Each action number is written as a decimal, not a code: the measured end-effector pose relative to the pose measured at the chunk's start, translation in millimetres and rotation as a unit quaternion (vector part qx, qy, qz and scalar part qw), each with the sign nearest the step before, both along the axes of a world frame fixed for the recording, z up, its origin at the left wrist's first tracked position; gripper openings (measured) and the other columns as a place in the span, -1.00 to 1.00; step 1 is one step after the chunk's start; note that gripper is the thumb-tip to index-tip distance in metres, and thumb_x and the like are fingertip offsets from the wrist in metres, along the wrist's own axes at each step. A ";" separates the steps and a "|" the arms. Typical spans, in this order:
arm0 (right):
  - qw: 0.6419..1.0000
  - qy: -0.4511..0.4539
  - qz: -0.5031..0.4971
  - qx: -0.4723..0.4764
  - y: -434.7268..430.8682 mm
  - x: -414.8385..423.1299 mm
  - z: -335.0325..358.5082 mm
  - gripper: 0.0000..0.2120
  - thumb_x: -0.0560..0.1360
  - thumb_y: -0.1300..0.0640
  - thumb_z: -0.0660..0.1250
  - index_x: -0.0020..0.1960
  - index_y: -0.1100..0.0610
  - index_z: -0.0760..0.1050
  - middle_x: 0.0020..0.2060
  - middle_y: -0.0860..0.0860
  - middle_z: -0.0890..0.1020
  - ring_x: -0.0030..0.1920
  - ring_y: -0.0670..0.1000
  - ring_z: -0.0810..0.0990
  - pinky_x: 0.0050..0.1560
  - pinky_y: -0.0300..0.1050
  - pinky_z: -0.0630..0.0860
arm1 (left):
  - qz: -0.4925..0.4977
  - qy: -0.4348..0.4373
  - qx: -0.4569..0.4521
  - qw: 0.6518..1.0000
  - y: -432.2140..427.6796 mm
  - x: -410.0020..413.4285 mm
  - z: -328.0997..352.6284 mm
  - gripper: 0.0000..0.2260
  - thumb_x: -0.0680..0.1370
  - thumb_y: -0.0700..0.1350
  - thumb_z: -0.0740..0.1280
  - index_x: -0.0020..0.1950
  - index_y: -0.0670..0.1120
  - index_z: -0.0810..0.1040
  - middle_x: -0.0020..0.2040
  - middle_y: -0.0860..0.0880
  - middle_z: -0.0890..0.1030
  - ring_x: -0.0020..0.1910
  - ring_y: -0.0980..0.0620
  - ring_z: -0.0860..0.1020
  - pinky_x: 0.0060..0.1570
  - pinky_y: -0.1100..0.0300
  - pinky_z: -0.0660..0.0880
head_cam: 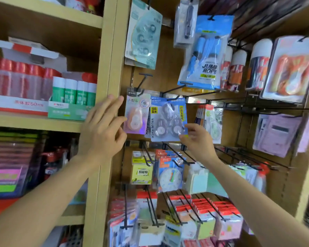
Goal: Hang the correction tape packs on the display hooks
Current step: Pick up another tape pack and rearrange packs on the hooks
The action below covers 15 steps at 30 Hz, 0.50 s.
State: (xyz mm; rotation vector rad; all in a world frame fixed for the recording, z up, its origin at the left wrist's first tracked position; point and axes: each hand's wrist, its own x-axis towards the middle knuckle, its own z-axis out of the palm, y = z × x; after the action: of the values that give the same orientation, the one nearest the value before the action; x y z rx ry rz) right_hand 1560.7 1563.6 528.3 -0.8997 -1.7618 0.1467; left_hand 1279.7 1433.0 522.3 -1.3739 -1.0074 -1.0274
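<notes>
A blue value pack of correction tapes [168, 120] hangs on a black display hook [173, 98] in the middle row. My right hand [197, 139] pinches its lower right corner between thumb and fingers. To its left hangs a pink single correction tape pack [136, 115] on another hook [141, 92]. My left hand [103, 127] is raised beside that pink pack with fingers spread and relaxed, its thumb close to the pack's left edge; it holds nothing. A pale green correction tape pack [143, 34] hangs higher up.
A wooden upright [111, 68] separates the hook panel from shelves of glue sticks [75, 93] on the left. A jump rope pack [205, 56] hangs above right. Sticky notes [142, 172], a clock toy [169, 175] and red packs [203, 211] fill long hooks below.
</notes>
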 end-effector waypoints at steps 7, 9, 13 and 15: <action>0.990 -0.080 0.039 0.109 -76.0 15.1 -46.3 -0.77 0.47 0.15 0.45 0.12 0.11 0.63 0.09 0.02 0.64 0.09 0.00 0.60 0.09 -0.05 0.54 | -0.093 -0.067 -0.039 0.993 -24.2 19.7 -37.9 -0.81 0.41 -0.25 0.37 -0.02 -0.11 0.69 0.17 -0.06 0.69 0.21 -0.17 0.58 0.16 -0.10 0.49; 0.989 -0.095 0.045 0.109 -95.0 19.2 -72.1 -0.78 0.47 0.13 0.42 0.10 0.12 0.62 0.07 0.03 0.66 0.06 0.04 0.61 0.07 -0.01 0.55 | -0.121 -0.090 -0.079 0.985 -42.8 28.9 -68.5 -0.82 0.42 -0.21 0.36 -0.03 -0.09 0.69 0.01 -0.02 0.71 0.02 -0.14 0.63 0.02 -0.04 0.49; 0.988 -0.126 0.069 0.064 -133.7 30.5 -140.0 -0.80 0.44 0.19 0.43 0.06 0.16 0.63 -0.02 0.07 0.67 -0.01 0.01 0.60 0.00 -0.06 0.54 | -0.186 -0.168 -0.255 0.934 -77.6 36.2 -156.6 -0.86 0.46 -0.11 0.35 -0.04 0.01 0.68 -0.14 0.04 0.70 -0.13 -0.07 0.65 -0.10 0.00 0.56; 0.985 -0.145 0.088 0.016 -150.9 35.7 -183.7 -0.79 0.45 0.19 0.42 0.08 0.14 0.63 -0.04 0.06 0.67 -0.05 0.04 0.61 -0.03 -0.03 0.54 | -0.204 -0.238 -0.358 0.879 -93.9 36.9 -213.7 -0.84 0.46 0.02 0.33 -0.02 0.08 0.64 -0.16 0.11 0.69 -0.15 0.04 0.66 -0.12 0.04 0.59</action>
State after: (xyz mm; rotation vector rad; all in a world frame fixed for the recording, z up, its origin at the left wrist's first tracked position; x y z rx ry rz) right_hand 1596.4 1412.8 344.6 -0.7692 -2.1098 0.1048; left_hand 1316.6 1339.1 308.6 -2.0549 -1.6124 -1.4286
